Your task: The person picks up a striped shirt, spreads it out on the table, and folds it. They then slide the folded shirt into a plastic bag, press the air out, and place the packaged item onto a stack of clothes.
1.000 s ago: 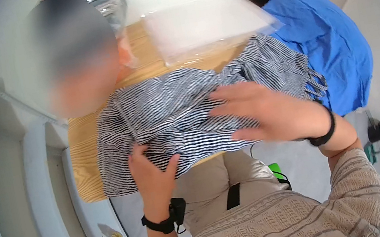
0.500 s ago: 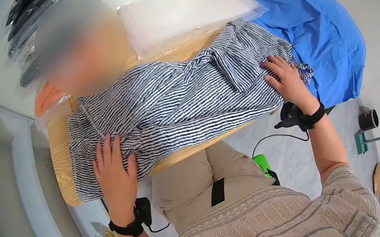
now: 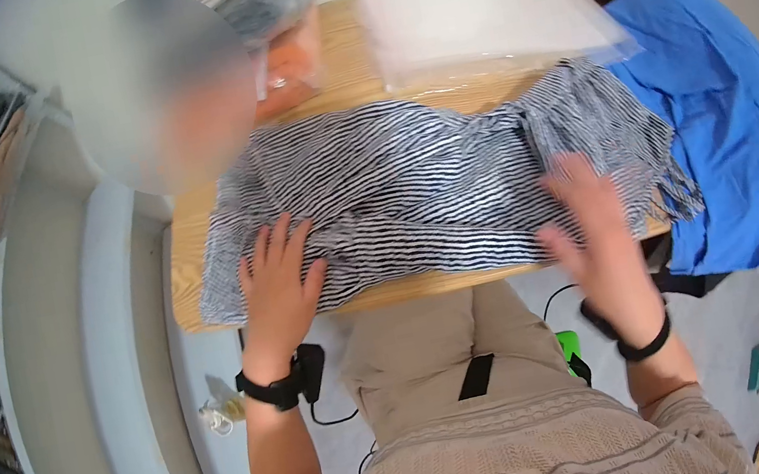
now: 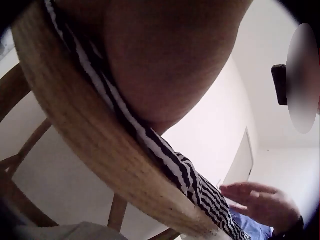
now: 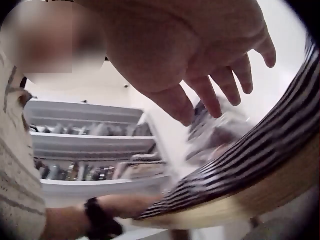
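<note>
A black-and-white striped garment (image 3: 410,181) lies folded into a long strip along the wooden table. My left hand (image 3: 279,290) rests palm down on its left part, fingers spread. Over its right part my right hand (image 3: 593,209) is blurred, with fingers extended. The right wrist view shows this right hand (image 5: 200,55) raised above the striped cloth (image 5: 240,155), fingers straight and holding nothing. At the garment's right end, thin striped ties (image 3: 676,190) hang near a blue cloth. In the left wrist view the striped fabric (image 4: 170,160) lies along the table's edge.
A clear plastic bag (image 3: 484,21) lies at the back of the wooden table (image 3: 192,270). Blue cloth (image 3: 722,105) is draped at the right. Bagged clothes, including an orange packet (image 3: 288,65), sit at back left. White shelves (image 3: 45,296) stand on the left.
The right hand went from over the garment's middle to rest on its right part, and now has lifted off it. The left hand stays on the left part. The head view has shifted.
</note>
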`<state>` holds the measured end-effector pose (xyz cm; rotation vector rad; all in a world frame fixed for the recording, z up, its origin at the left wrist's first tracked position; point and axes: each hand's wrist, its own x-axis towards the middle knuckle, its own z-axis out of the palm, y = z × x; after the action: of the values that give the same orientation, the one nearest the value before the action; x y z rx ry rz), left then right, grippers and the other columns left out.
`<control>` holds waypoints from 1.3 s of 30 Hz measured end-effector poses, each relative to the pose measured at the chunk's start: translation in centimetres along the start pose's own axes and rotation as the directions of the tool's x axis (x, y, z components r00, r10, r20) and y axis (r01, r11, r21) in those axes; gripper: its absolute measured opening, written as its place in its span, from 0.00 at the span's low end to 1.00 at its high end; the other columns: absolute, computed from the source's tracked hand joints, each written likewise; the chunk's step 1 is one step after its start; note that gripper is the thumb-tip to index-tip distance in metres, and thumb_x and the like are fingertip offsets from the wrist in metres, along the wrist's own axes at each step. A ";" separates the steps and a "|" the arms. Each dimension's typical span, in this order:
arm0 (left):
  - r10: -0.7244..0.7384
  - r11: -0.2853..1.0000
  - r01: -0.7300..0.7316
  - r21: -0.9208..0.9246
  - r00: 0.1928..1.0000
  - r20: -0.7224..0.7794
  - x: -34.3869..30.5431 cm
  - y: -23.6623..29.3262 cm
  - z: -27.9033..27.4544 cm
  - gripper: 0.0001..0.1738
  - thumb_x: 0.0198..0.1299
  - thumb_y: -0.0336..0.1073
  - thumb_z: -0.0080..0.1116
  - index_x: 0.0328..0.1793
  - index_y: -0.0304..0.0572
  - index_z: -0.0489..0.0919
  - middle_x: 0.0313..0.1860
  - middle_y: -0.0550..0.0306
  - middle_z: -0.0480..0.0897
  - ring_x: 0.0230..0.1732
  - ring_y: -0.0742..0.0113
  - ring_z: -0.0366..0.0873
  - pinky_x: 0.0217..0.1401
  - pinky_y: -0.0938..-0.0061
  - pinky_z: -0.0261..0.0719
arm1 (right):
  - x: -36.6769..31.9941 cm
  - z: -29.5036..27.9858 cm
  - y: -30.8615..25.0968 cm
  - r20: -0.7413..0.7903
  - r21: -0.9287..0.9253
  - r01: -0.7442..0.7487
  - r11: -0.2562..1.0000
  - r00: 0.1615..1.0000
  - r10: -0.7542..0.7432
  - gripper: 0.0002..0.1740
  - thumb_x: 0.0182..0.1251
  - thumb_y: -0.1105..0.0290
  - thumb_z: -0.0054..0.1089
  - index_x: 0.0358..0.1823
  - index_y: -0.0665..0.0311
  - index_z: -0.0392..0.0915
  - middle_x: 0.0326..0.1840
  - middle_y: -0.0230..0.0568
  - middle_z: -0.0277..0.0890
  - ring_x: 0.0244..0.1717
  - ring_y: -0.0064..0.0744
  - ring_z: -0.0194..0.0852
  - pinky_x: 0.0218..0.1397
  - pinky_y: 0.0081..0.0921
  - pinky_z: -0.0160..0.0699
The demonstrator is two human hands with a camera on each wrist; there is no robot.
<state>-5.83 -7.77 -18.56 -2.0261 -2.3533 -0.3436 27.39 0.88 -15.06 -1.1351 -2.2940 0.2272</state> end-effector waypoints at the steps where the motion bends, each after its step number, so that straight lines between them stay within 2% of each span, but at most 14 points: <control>1: 0.004 1.000 -0.004 0.020 1.000 -0.006 0.0 -0.1 0.2 0.27 0.64 0.42 0.49 0.70 0.54 0.64 0.73 0.55 0.59 0.73 0.47 0.53 0.70 0.41 0.48 | 0.3 1.3 -2.6 0.068 0.071 0.079 0.994 0.994 -0.084 0.27 0.56 0.71 0.59 0.60 0.62 0.69 0.69 0.47 0.59 0.72 0.48 0.53 0.69 0.55 0.50; 4: 0.003 0.999 -0.002 0.044 1.000 -0.025 -0.1 -0.2 0.3 0.27 0.63 0.46 0.50 0.69 0.55 0.65 0.72 0.56 0.61 0.72 0.50 0.55 0.68 0.40 0.52 | 2.1 7.0 -8.9 0.096 0.152 0.336 0.930 0.931 -0.352 0.25 0.60 0.72 0.51 0.61 0.61 0.67 0.70 0.47 0.59 0.72 0.46 0.53 0.69 0.54 0.51; 10: 0.203 0.972 -0.204 -0.121 0.979 -0.016 0.5 -3.8 -1.3 0.31 0.61 0.39 0.55 0.71 0.45 0.62 0.71 0.39 0.60 0.71 0.43 0.56 0.69 0.52 0.56 | 4.7 15.1 -12.2 0.020 0.007 0.218 0.976 0.976 -0.218 0.24 0.60 0.69 0.48 0.61 0.61 0.69 0.66 0.60 0.60 0.69 0.55 0.55 0.67 0.58 0.52; 12: -0.264 0.954 0.278 0.112 0.956 -0.127 0.6 -4.1 -2.7 0.37 0.57 0.45 0.60 0.71 0.41 0.61 0.68 0.32 0.61 0.69 0.38 0.58 0.69 0.53 0.57 | 4.5 15.9 -12.1 0.027 -0.042 0.257 0.965 0.966 -0.257 0.25 0.59 0.68 0.49 0.61 0.61 0.69 0.64 0.62 0.62 0.67 0.59 0.56 0.66 0.60 0.52; 14: -0.331 0.908 0.375 0.187 0.916 -0.228 1.2 -7.8 -1.4 0.46 0.49 0.50 0.67 0.71 0.36 0.60 0.66 0.29 0.62 0.68 0.35 0.57 0.69 0.54 0.57 | 4.3 15.8 -12.1 0.019 -0.066 0.267 0.961 0.964 -0.267 0.26 0.59 0.67 0.49 0.62 0.61 0.69 0.63 0.61 0.63 0.67 0.58 0.57 0.65 0.60 0.52; 21: -0.230 0.830 0.246 -0.501 0.969 0.095 4.2 -8.3 -4.4 0.35 0.47 0.41 0.69 0.59 0.27 0.71 0.48 0.41 0.80 0.52 0.52 0.77 0.59 0.65 0.72 | 4.4 15.0 -12.4 0.001 -0.027 0.251 0.968 0.968 -0.251 0.27 0.59 0.68 0.48 0.63 0.60 0.68 0.61 0.60 0.64 0.66 0.57 0.57 0.64 0.59 0.53; 23: -0.222 0.375 0.496 -0.784 0.869 0.443 5.1 -8.4 -4.9 0.23 0.52 0.33 0.62 0.53 0.29 0.75 0.43 0.48 0.82 0.43 0.60 0.81 0.48 0.69 0.79 | 4.3 15.3 -12.2 -0.006 -0.047 0.269 0.962 0.963 -0.269 0.27 0.59 0.68 0.48 0.63 0.60 0.69 0.61 0.60 0.64 0.65 0.57 0.58 0.65 0.59 0.53; 24: -0.218 0.379 0.494 -0.783 0.870 0.443 5.3 -7.8 -5.7 0.23 0.52 0.33 0.62 0.53 0.29 0.75 0.43 0.48 0.82 0.43 0.60 0.81 0.48 0.69 0.79 | 4.3 15.5 -12.1 -0.009 -0.048 0.264 0.963 0.964 -0.265 0.27 0.59 0.68 0.48 0.63 0.60 0.69 0.61 0.60 0.64 0.65 0.57 0.58 0.65 0.59 0.53; 26: -0.318 0.076 0.669 -0.740 0.719 0.618 5.7 -6.1 -8.0 0.17 0.55 0.28 0.56 0.52 0.32 0.76 0.44 0.49 0.82 0.39 0.64 0.82 0.39 0.73 0.82 | 4.3 15.8 -11.9 -0.041 -0.024 0.280 0.960 0.959 -0.281 0.26 0.59 0.68 0.48 0.61 0.61 0.70 0.60 0.60 0.65 0.65 0.58 0.59 0.64 0.59 0.53; 30: -0.103 -0.103 0.475 -0.874 0.869 0.484 6.2 -2.5 -10.2 0.16 0.55 0.25 0.51 0.50 0.32 0.77 0.41 0.52 0.82 0.39 0.64 0.81 0.43 0.73 0.80 | 4.3 15.8 -11.8 -0.061 -0.016 0.262 0.965 0.963 -0.263 0.24 0.59 0.68 0.48 0.59 0.61 0.71 0.60 0.61 0.66 0.64 0.58 0.59 0.65 0.59 0.53; 35: -0.102 0.302 0.394 -0.868 0.919 0.382 7.8 6.1 -10.4 0.18 0.55 0.27 0.51 0.52 0.29 0.75 0.41 0.54 0.82 0.41 0.71 0.78 0.47 0.77 0.77 | 4.3 15.4 -11.2 0.150 -0.080 0.281 0.956 0.952 -0.267 0.24 0.62 0.64 0.45 0.61 0.60 0.69 0.63 0.58 0.64 0.67 0.56 0.55 0.69 0.55 0.48; 36: 0.036 0.547 0.352 -0.760 0.897 0.441 8.5 7.8 -10.6 0.20 0.55 0.29 0.51 0.54 0.28 0.73 0.42 0.52 0.81 0.42 0.70 0.78 0.47 0.77 0.77 | 4.5 15.7 -10.8 0.149 -0.084 0.276 0.957 0.954 -0.262 0.24 0.62 0.64 0.45 0.61 0.60 0.69 0.63 0.58 0.64 0.67 0.56 0.55 0.69 0.55 0.48; 37: 0.151 0.750 0.247 -0.614 0.839 0.522 9.2 9.1 -10.4 0.22 0.56 0.31 0.51 0.57 0.26 0.71 0.43 0.51 0.81 0.42 0.70 0.77 0.48 0.78 0.76 | 4.8 16.2 -10.3 0.057 0.138 0.319 0.938 0.943 -0.329 0.26 0.64 0.62 0.44 0.64 0.59 0.66 0.65 0.54 0.63 0.69 0.52 0.54 0.70 0.55 0.46; 39: 0.255 0.825 0.124 -0.551 0.788 0.560 10.9 9.7 -6.9 0.26 0.56 0.33 0.50 0.61 0.25 0.67 0.48 0.46 0.79 0.47 0.65 0.77 0.52 0.76 0.75 | 4.5 16.2 -9.6 -0.049 0.342 0.362 0.867 0.928 -0.369 0.27 0.65 0.61 0.43 0.66 0.58 0.63 0.67 0.49 0.61 0.70 0.49 0.53 0.71 0.54 0.45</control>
<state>1.06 2.99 -8.66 -2.8701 -2.7620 -0.4855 9.69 -0.12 -22.91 -0.5097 -2.3130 0.4712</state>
